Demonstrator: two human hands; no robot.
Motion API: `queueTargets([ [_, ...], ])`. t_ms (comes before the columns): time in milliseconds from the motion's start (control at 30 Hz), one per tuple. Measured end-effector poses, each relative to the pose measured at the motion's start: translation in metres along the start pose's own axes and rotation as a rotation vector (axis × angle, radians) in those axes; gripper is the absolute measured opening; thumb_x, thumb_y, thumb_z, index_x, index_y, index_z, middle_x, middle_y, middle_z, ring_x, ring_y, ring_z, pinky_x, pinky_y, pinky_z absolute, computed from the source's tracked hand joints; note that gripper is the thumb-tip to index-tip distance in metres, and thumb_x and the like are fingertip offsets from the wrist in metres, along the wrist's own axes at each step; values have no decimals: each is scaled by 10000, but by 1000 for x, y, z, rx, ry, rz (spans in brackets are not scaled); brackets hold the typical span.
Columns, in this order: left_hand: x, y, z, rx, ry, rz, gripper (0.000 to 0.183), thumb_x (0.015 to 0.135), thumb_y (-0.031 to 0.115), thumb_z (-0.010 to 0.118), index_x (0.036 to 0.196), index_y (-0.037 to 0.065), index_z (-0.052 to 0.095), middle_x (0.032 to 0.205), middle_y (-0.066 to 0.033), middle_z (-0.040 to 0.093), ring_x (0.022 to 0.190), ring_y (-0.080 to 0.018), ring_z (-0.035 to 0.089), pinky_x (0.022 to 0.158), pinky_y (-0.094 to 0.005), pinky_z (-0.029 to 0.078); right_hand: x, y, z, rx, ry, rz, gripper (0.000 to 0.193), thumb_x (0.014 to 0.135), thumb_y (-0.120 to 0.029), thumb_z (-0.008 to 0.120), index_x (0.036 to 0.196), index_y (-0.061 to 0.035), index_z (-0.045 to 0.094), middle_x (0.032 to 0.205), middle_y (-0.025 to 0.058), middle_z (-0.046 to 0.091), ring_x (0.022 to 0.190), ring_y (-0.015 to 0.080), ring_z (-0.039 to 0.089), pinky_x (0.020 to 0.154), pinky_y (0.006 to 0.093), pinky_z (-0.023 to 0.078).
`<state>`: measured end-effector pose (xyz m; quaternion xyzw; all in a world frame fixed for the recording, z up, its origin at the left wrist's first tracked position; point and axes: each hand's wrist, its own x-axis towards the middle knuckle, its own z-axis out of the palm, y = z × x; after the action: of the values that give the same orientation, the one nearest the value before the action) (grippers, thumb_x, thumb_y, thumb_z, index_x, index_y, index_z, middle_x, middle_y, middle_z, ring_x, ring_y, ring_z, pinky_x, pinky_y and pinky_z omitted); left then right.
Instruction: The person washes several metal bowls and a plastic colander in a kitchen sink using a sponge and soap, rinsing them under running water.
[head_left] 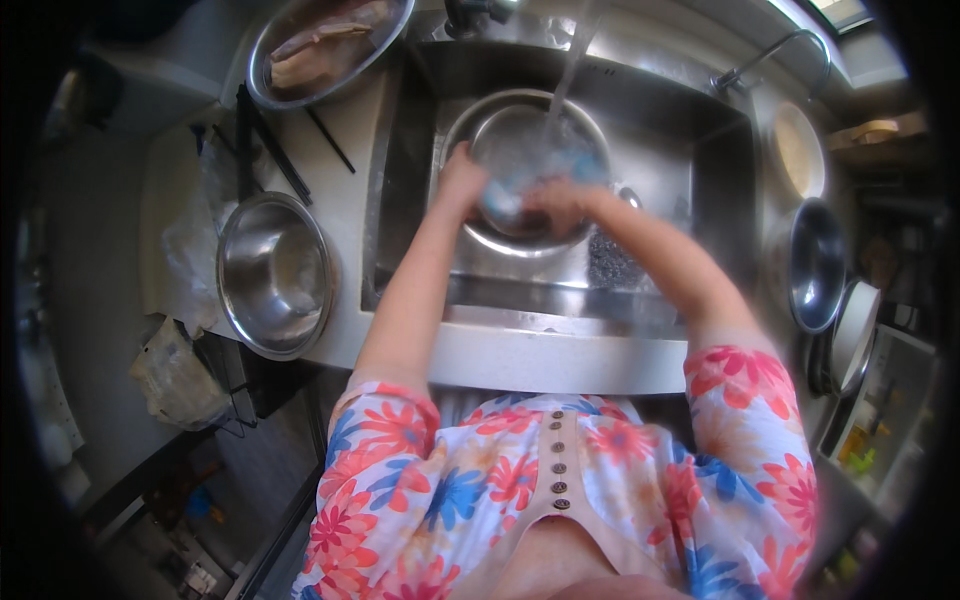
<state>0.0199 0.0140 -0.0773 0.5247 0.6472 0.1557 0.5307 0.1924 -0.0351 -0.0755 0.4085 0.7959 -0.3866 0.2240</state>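
Under a running stream of water, a round steel basin stands in the sink, with what looks like a smaller bowl inside it. My left hand is closed on the bowl's left edge. Inside the bowl my right hand, smeared by motion, is closed on a wet blue and white cloth. Splashing water and blur hide my fingertips and much of the cloth's outline.
The steel sink has a faucet at its back. A steel bowl and a basin of raw meat sit on the left counter. Several bowls, including a dark one, line the right side. Black sticks lie at left.
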Motion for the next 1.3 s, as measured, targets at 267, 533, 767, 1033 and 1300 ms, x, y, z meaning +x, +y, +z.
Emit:
queueTargets([
  [267, -28, 25, 12, -153, -126, -211, 616, 697, 98, 512, 1263, 61, 274, 1178, -178, 420, 974, -388, 486, 581, -527, 499, 56, 27, 39, -201, 915, 407, 309, 709, -148, 508, 1010, -84, 542, 969, 124, 559, 932, 277, 510, 805, 390, 375],
  [533, -2, -18, 18, -423, -27, -216, 660, 777, 470, 487, 1224, 14, 320, 1171, -192, 422, 983, -368, 491, 612, -517, 486, 49, -25, -7, 1357, 569, 51, 320, 804, -281, 505, 1045, -74, 547, 901, 99, 591, 846, 243, 552, 747, 345, 413],
  [767, 11, -5, 1, 81, 61, 59, 537, 763, 230, 486, 1249, 71, 324, 1136, -197, 482, 1019, -340, 488, 797, -408, 443, -30, -25, -13, -128, 1, 68, 407, 659, -380, 621, 914, -64, 602, 920, 140, 590, 930, 287, 540, 804, 385, 387],
  [1033, -57, 18, -6, 474, -263, 705, 400, 644, 438, 639, 731, 49, 598, 720, -123, 593, 748, -272, 563, 709, -353, 416, -73, -24, -69, 464, 254, 23, 302, 558, -169, 667, 816, -28, 596, 729, 82, 607, 680, 176, 570, 678, 284, 450],
  [1300, -32, 14, -24, -446, -420, 248, 229, 750, 228, 630, 787, 2, 617, 726, 1, 584, 651, -73, 515, 597, -221, 418, -11, 66, -11, 1707, 807, 318, 341, 807, -318, 549, 1011, -46, 538, 882, 41, 590, 783, 142, 556, 701, 291, 465],
])
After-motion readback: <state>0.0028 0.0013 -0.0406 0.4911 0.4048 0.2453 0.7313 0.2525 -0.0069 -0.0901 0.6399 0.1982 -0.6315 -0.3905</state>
